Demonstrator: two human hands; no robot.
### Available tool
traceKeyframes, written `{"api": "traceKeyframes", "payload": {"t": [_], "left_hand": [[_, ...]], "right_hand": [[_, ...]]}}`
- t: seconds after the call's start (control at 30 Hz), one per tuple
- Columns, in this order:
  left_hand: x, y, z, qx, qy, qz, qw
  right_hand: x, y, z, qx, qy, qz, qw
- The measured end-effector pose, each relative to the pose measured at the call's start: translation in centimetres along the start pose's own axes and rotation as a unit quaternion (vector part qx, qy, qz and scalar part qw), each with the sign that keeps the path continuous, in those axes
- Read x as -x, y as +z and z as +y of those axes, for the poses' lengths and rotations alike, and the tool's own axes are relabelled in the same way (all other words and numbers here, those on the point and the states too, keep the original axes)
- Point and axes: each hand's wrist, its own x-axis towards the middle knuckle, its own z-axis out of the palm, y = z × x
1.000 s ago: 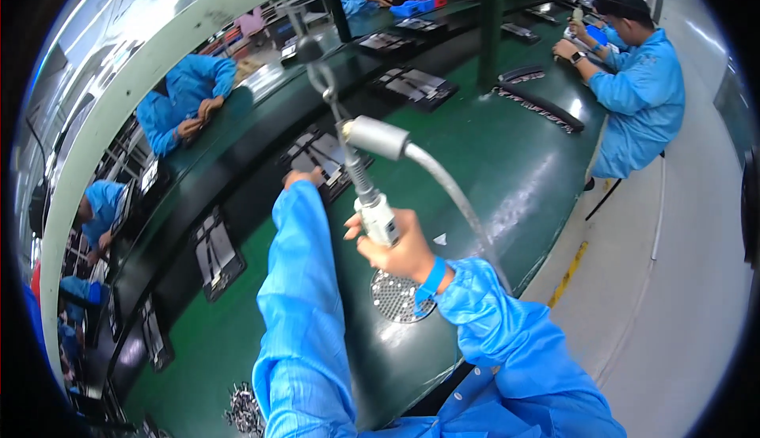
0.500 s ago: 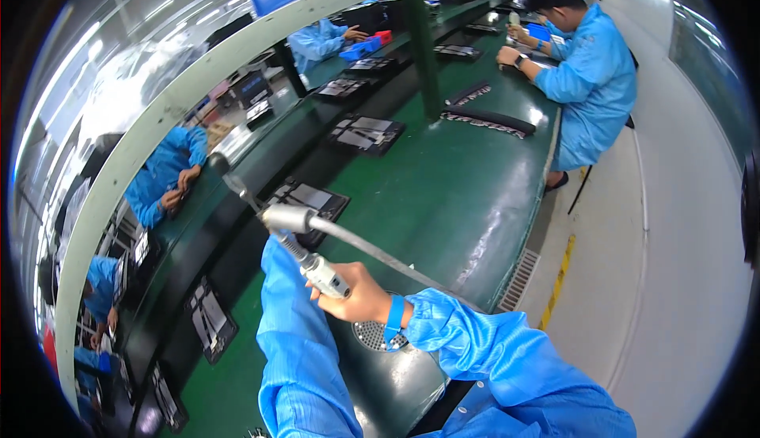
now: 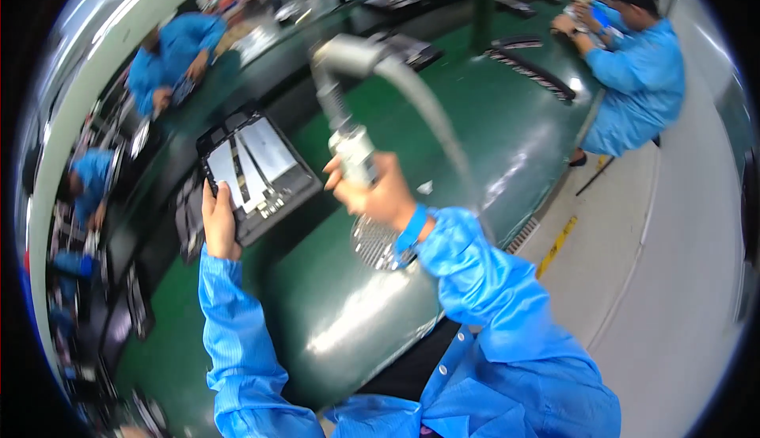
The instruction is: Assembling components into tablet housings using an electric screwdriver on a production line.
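Note:
My left hand (image 3: 220, 220) grips the near left edge of a black tablet-like device (image 3: 273, 188) with its inside exposed, thumb on top. Pale flat panels and dark strips show inside it, and it is held tilted above the table. Wrapped around a white cylindrical hand tool (image 3: 354, 155) is my right hand (image 3: 376, 192), just right of the device. A spring-like sleeve runs up from the tool to a pale grey cylinder (image 3: 348, 55), from which a thick grey hose (image 3: 431, 109) curves down to the right. Motion blurs the upper part, and the tool's working end cannot be made out.
Below my right hand, a round perforated metal plate (image 3: 372, 244) sits in the green table (image 3: 332, 311). More opened devices (image 3: 408, 48) stand along the dark strip on the left. A co-worker (image 3: 637, 66) sits at the far right; others work across the line. A green post (image 3: 481, 6) rises behind.
My left hand, hidden behind the tool before, now holds a device nearer to me. The tool and right hand have moved up and right. The view has turned left.

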Motion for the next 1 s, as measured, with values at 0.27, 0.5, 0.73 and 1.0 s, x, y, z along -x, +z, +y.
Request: {"api": "traceKeyframes", "payload": {"t": [0.27,0.5,0.73,1.0], "left_hand": [[23.2,-5.4,-4.2,-0.158,-0.030,0.086,0.983],[29.5,-3.9,-4.6,-0.398,0.049,0.195,0.895],[25.0,-12.4,-3.1,-0.475,0.077,0.174,0.859],[21.7,-11.4,-5.2,-0.595,0.054,0.176,0.782]], "right_hand": [[-1.1,0.3,-1.0,0.026,-0.012,-0.007,1.000],[1.1,2.8,-0.1,0.003,0.005,-0.103,0.995],[4.1,6.8,-2.0,-0.025,0.016,-0.154,0.988],[5.9,10.2,-3.9,-0.070,0.048,-0.198,0.977]]}}
